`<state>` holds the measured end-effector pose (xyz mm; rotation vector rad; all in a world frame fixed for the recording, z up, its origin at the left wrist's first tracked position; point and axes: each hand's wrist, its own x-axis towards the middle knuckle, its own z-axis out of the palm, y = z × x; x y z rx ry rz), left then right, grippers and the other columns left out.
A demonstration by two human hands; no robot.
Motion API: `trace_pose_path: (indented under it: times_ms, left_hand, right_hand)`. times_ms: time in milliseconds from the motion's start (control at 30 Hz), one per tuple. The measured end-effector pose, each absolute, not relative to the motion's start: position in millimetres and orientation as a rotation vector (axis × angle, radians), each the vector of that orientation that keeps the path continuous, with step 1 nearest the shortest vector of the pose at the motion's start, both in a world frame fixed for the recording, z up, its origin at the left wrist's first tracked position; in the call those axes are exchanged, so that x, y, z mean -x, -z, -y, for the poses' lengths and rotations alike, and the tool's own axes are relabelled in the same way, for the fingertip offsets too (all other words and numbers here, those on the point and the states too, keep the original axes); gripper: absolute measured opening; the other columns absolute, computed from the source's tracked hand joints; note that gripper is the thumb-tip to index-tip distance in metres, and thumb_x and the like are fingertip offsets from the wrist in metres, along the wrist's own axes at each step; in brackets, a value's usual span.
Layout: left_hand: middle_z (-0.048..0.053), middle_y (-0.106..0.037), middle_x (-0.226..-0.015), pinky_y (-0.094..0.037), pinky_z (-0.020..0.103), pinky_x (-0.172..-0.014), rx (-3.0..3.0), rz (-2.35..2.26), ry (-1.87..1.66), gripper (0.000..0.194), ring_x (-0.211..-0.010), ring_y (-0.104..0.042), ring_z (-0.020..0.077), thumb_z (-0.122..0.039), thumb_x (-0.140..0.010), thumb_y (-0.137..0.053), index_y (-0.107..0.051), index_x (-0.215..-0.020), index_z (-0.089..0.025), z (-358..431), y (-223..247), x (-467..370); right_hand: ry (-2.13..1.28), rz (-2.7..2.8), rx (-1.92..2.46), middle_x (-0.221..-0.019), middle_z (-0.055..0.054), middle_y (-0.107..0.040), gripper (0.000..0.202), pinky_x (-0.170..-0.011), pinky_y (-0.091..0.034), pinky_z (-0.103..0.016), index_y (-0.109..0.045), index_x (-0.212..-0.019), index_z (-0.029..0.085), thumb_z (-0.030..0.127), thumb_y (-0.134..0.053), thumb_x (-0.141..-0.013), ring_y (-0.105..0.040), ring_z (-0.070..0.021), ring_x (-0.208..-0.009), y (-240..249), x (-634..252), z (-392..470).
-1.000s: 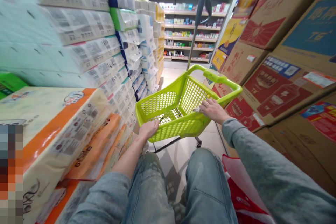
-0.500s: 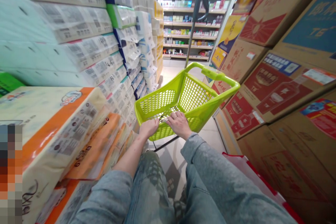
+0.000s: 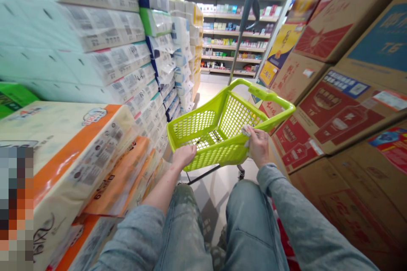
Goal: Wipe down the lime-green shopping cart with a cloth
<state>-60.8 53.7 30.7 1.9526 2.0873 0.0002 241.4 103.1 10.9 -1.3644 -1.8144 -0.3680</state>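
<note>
Lime-green cart (image 3: 213, 159) set aslant, a hand at each part of its near rim

Plastic and latticed, the cart stands just ahead of the person's knees (image 3: 243, 203), its long axis running crosswise: the low end points left, the raised handle (image 3: 265, 93) sits to the right and farther off.

The left hand (image 3: 186, 156) is at the near rim close to the low end, its fingers curled in tight and apparently hooked over the edge. The right hand (image 3: 259, 146) is farther along that same side, its fingers pinched narrow on a crumpled white wad (image 3: 245, 130), tissue or cloth, I cannot tell which. The wad appears to touch the rim, though the fingers partly cover it.

What matters most in space is the stretch of near rim between the two hands; it lies to the left of the wad. For the handle, up and beyond to the right, the right hand is clearly the nearer.

Wrapped paper packs (image 3: 116, 29) rise on the left, printed cartons (image 3: 343, 110) on the right.
</note>
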Motion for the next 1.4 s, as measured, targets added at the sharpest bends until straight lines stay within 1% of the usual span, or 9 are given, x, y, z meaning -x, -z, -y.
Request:
trace_pose_path:
  times_ms: [133, 267, 367, 633, 867, 933, 1033, 1200, 1400]
  left_hand:
    - [0.015, -0.068, -0.107, -0.046, 0.035, -0.083, -1.982, -2.068, 0.03, 0.068, -0.101, -0.063, 0.0264, -0.044, -0.092, -0.007, -0.068, -0.1, -0.014, -53.8, -31.2, 58.9]
    - [0.013, -0.068, -0.106, -0.046, 0.035, -0.082, -2.0, -2.08, 0.027, 0.071, -0.1, -0.063, 0.0257, -0.046, -0.092, -0.005, -0.068, -0.099, -0.016, -56.5, -26.9, 58.0]
    - [0.013, -0.068, -0.106, -0.047, 0.035, -0.081, -2.003, -2.081, 0.052, 0.07, -0.1, -0.063, 0.0261, -0.045, -0.093, -0.004, -0.068, -0.099, -0.017, -59.5, -24.5, 56.7]
    - [0.013, -0.067, -0.107, -0.046, 0.035, -0.083, -2.11, -2.028, 0.137, 0.055, -0.1, -0.063, 0.0249, -0.039, -0.095, -0.013, -0.061, -0.111, -0.017, -63.6, -29.4, 47.3]
    - [0.01, -0.068, -0.105, -0.046, 0.033, -0.08, -2.189, -1.986, 0.118, 0.049, -0.096, -0.063, 0.0242, -0.041, -0.095, -0.016, -0.056, -0.115, -0.022, -67.1, -24.9, 44.1]
    - [0.011, -0.068, -0.104, -0.046, 0.034, -0.08, -2.181, -1.982, 0.109, 0.05, -0.096, -0.064, 0.0244, -0.042, -0.095, -0.015, -0.056, -0.115, -0.022, -66.7, -24.4, 44.5]
    - [0.011, -0.068, -0.104, -0.046, 0.035, -0.079, -2.18, -1.985, 0.087, 0.054, -0.096, -0.064, 0.025, -0.039, -0.095, -0.01, -0.058, -0.114, -0.021, -65.5, -24.4, 44.8]
    - [0.012, -0.068, -0.105, -0.046, 0.035, -0.08, -2.089, -2.041, 0.09, 0.056, -0.098, -0.063, 0.0247, -0.039, -0.095, -0.011, -0.061, -0.112, -0.02, -65.3, -23.3, 44.1]
    - [0.012, -0.068, -0.104, -0.046, 0.036, -0.08, -2.086, -2.024, 0.053, 0.062, -0.097, -0.063, 0.0248, -0.04, -0.095, -0.007, -0.064, -0.106, -0.019, -64.6, -23.3, 46.2]
  right_hand:
    - [0.274, 1.588, 1.363, -0.096, -0.01, -0.056, 0.031, -0.088, -0.043, -0.039, -0.06, -0.113, 0.016, 0.026, -0.042, -0.09, -0.049, -0.0227, -0.094, 1.8, -245.1, -104.7]
    - [0.163, 1.554, 1.384, -0.091, -0.01, -0.056, 0.024, -0.084, -0.044, -0.038, -0.064, -0.094, 0.015, 0.025, -0.043, -0.088, -0.051, -0.0223, -0.09, 19.5, -212.8, -101.7]
    - [0.111, 1.564, 1.39, -0.092, -0.009, -0.056, 0.023, -0.084, -0.045, -0.038, -0.064, -0.091, 0.016, 0.024, -0.043, -0.089, -0.05, -0.0218, -0.09, 26.9, -180.4, -91.6]
    - [-0.019, 1.944, 1.296, -0.098, -0.012, -0.057, 0.026, -0.087, -0.045, -0.035, -0.065, -0.1, 0.017, 0.019, -0.041, -0.09, -0.05, -0.0222, -0.096, 23.8, -119.3, -60.1]
    - [-0.077, 2.224, 1.04, -0.093, -0.008, -0.059, 0.022, -0.082, -0.047, -0.034, -0.066, -0.092, 0.019, 0.016, -0.045, -0.089, -0.051, -0.0203, -0.089, 19.8, -99.9, -54.0]
    - [-0.101, 2.207, 1.011, -0.091, -0.008, -0.06, 0.02, -0.081, -0.046, -0.033, -0.066, -0.091, 0.019, 0.017, -0.046, -0.089, -0.05, -0.0201, -0.088, 17.8, -101.3, -54.0]
    - [-0.112, 2.063, 1.02, -0.09, -0.008, -0.058, 0.022, -0.082, -0.046, -0.033, -0.067, -0.098, 0.019, 0.02, -0.046, -0.09, -0.05, -0.0202, -0.088, 11.2, -112.8, -60.1]
    - [0.006, 1.664, 1.243, -0.097, -0.009, -0.054, 0.031, -0.087, -0.043, -0.041, -0.066, -0.109, 0.021, 0.02, -0.043, -0.088, -0.047, -0.0234, -0.095, -5.5, -140.3, -88.3]
    - [0.061, 1.862, 1.355, -0.109, -0.013, -0.053, 0.037, -0.088, -0.043, -0.044, -0.064, -0.115, 0.02, 0.015, -0.041, -0.086, -0.042, -0.0268, -0.1, -2.9, -136.4, -95.0]
